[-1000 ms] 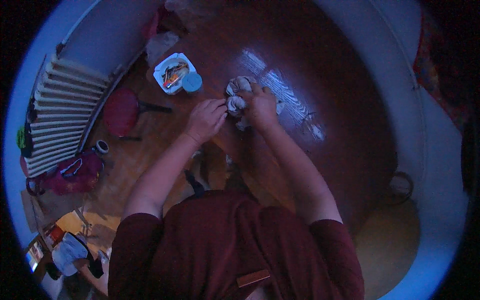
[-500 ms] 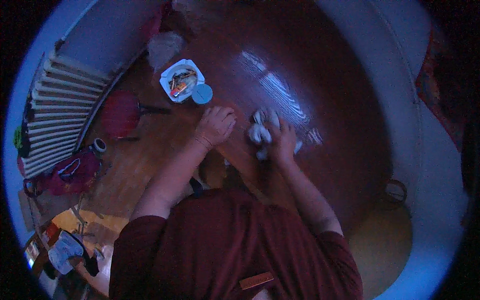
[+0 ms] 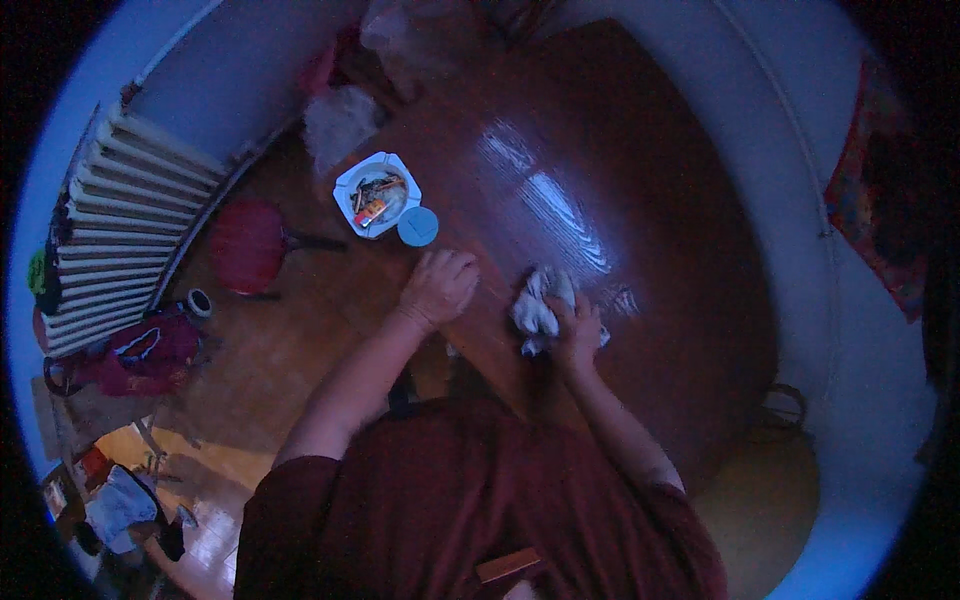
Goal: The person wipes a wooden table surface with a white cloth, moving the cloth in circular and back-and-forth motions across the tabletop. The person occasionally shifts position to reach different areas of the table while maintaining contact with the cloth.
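Note:
Pressed under my right hand [image 3: 577, 338] is a crumpled white cloth [image 3: 540, 305], lying bunched on the dark reddish-brown wooden table [image 3: 660, 370]. My fingers grip the cloth from its right side. At the table's left edge, my left hand [image 3: 440, 286] rests with its fingers curled in, and nothing shows in it. Just beyond it sits a round pale-blue lid or disc [image 3: 418, 227]. Touching that disc is a white square ashtray [image 3: 350, 184] with cigarette butts and an orange-red lighter [image 3: 371, 212] in it.
A white ribbed radiator [image 3: 130, 230] runs along the left wall. Near it stand a red round-seated stool [image 3: 247, 246] and a dark-red bag [image 3: 155, 355]. Translucent plastic bags [image 3: 340, 125] lie past the ashtray. A chair with a yellowish seat [image 3: 765, 500] is at the lower right.
My right hand and the cloth have shifted slightly right and nearer to me. The whole view has tilted, so the ashtray and disc appear lower. My left hand stays at the table edge.

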### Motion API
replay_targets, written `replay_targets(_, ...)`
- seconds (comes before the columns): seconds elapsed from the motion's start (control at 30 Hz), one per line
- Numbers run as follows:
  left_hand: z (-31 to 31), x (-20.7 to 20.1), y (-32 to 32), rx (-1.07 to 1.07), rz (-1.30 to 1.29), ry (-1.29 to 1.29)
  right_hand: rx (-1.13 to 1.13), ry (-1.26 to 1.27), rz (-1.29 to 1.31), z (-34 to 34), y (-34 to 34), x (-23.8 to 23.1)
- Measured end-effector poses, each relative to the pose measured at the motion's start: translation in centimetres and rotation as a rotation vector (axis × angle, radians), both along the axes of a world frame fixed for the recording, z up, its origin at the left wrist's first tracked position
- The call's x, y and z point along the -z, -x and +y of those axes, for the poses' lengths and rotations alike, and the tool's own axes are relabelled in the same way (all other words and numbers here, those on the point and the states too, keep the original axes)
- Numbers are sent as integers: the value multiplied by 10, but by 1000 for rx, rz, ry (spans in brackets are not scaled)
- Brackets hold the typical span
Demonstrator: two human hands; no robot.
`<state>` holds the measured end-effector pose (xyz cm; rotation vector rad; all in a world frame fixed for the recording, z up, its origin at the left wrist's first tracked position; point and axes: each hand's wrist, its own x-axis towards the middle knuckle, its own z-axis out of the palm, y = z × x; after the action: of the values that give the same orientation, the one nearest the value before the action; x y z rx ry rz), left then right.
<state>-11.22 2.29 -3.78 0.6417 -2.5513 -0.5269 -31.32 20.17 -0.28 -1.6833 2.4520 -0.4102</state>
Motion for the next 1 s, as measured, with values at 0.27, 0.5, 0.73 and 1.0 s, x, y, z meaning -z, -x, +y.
replay_targets(0.27,-7,2,-2,21,6,40,-157,65,1,-214,-12,-7)
replay_targets(0.5,-8,3,1,1,59,40,-81,31,-7,-58,5,-5)
replay_targets(0.73,-4,1,1,2,59,15,144,-72,-38,33,-4,-19)
replay_targets(1.0,-8,2,2,19,-45,61,18,31,-9,-120,0,-10)
